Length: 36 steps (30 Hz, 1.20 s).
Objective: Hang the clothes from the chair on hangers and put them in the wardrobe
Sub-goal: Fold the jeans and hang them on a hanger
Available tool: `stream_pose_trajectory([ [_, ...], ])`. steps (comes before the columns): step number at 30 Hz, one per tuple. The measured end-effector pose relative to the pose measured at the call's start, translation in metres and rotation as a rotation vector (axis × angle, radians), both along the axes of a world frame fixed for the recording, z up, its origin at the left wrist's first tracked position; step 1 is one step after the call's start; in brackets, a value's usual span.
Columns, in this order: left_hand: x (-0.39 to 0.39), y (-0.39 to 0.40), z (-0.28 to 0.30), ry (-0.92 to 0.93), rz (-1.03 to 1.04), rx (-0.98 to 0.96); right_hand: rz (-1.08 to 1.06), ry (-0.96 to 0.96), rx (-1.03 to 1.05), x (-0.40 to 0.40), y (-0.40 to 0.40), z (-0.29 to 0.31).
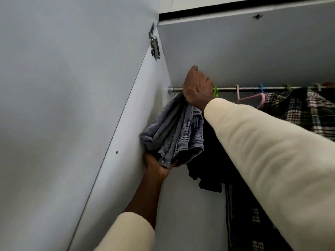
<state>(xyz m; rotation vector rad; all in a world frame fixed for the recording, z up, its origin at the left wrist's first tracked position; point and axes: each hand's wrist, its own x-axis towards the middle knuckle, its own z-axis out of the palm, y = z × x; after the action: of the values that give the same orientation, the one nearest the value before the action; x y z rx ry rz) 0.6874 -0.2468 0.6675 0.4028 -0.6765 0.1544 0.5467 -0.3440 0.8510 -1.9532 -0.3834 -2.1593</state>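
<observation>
Two hands on folded, faded denim jeans (174, 131) at the wardrobe's metal rail (226, 88): right hand (196, 87) clutches their top, left hand (157, 164) grips the stitched bottom fold.

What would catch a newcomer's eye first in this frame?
The folded grey-blue jeans at the left end of the wardrobe rail, with the right hand up at the rail above them and the left hand holding them from below. Right of them hang an empty pink hanger and plaid shirts.
</observation>
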Motion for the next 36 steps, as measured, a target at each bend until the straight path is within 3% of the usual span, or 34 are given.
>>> stream_pose_trajectory([
  [3, 0.020, 0.000, 0.010, 0.098, 0.022, 0.126, -0.019, -0.033, -0.059, 0.021, 0.013, 0.009],
  [5, 0.027, -0.001, 0.016, 0.156, 0.075, 0.097, -0.027, -0.036, -0.085, 0.036, 0.021, 0.013],
  [11, 0.061, 0.007, 0.030, 0.064, -0.026, 0.100, -0.055, -0.013, -0.109, 0.076, 0.043, 0.023],
  [16, 0.072, 0.010, 0.024, 0.115, 0.134, 0.137, -0.012, 0.025, -0.096, 0.095, 0.059, 0.017],
  [22, 0.071, 0.011, 0.007, 0.208, 0.226, 0.234, 0.139, 0.162, -0.032, 0.099, 0.085, -0.006],
  [26, 0.068, 0.010, 0.000, 0.249, 0.232, 0.216, 0.207, 0.170, 0.004, 0.095, 0.083, -0.015],
  [31, 0.061, 0.011, -0.008, 0.280, 0.225, 0.176, 0.437, 0.261, -0.030, 0.085, 0.073, -0.025],
  [34, 0.056, 0.013, -0.013, 0.311, 0.238, 0.178, 0.616, 0.151, 0.037, 0.093, 0.056, -0.037],
  [36, 0.048, 0.013, -0.015, 0.316, 0.242, 0.155, 0.576, 0.076, 0.154, 0.103, 0.042, -0.052],
])
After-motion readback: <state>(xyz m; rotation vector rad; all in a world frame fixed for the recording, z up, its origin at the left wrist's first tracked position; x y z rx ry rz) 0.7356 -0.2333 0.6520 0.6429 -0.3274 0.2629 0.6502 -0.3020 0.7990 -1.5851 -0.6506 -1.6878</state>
